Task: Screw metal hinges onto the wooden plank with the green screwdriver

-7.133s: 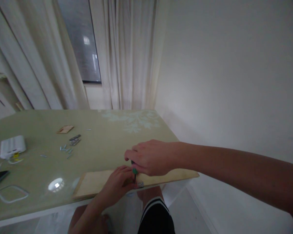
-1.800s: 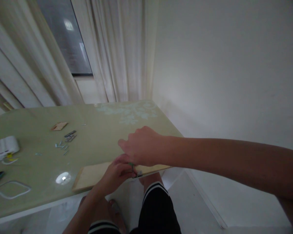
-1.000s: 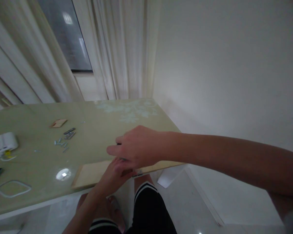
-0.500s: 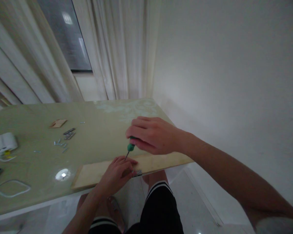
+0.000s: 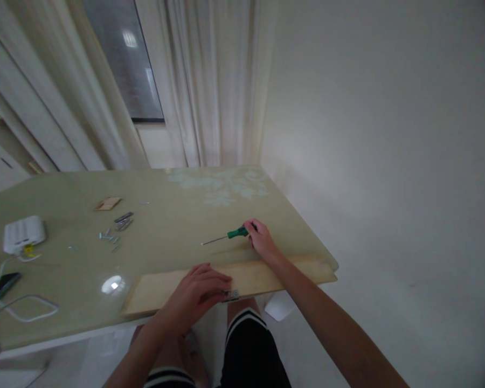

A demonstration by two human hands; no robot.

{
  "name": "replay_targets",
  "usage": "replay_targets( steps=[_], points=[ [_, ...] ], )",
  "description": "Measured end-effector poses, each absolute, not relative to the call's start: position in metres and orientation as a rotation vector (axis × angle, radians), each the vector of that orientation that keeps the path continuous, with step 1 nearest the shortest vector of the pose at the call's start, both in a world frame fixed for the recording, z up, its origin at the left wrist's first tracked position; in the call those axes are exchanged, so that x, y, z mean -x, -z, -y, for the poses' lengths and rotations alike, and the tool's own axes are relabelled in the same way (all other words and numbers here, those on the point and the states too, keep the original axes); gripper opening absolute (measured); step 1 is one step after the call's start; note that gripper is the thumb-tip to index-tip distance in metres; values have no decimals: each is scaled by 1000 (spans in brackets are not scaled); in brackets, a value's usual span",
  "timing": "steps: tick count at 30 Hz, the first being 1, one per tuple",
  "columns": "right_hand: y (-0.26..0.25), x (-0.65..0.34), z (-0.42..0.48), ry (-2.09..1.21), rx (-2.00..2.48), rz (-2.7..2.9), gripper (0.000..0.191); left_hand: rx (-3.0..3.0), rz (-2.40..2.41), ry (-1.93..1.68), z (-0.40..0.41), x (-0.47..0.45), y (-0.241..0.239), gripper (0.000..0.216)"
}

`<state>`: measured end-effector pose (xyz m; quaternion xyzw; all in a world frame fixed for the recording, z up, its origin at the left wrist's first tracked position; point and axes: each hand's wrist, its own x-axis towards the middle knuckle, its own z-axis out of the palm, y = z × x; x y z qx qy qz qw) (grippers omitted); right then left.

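Observation:
A long pale wooden board (image 5: 250, 277) lies along the front edge of the table. My left hand (image 5: 200, 288) is closed over the board, its fingers on the top face and its thumb near a small metal hinge (image 5: 231, 295) at the near edge. The fingers hide part of the hinge. My right hand (image 5: 260, 238) grips the green handle of a screwdriver (image 5: 237, 232) above the table, beyond the board. The screwdriver's thin shaft points left, its tip apart from the board and hinge.
On the table (image 5: 178, 226) lie several loose screws (image 5: 109, 236), some metal hinges (image 5: 124, 221) and a small wooden piece (image 5: 108, 203). A white power adapter (image 5: 24, 235) with a cable and a dark phone-like object (image 5: 2, 288) are at left. The wall (image 5: 367, 161) borders the right side.
My right hand has moved the screwdriver away from the hinge, swinging it from steeply upright to nearly level. My left hand stays on the board. The view has shifted slightly.

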<state>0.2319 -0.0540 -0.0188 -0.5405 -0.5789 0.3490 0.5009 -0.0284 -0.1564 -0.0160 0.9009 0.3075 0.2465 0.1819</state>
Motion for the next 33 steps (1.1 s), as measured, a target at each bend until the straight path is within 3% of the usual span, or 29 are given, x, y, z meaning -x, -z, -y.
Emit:
replay_targets(
  steps=[14,20,33],
  points=[
    [26,-236,51,-1026,1358,1314,34,-3077,-624,-377,150,19,-21,3],
    [25,-234,52,-1041,1345,1327,26,-3265,-456,-218,147,21,-35,7],
    [23,-235,55,-1033,1337,1366,30,-3595,48,-171,128,15,-57,7]
  ],
)
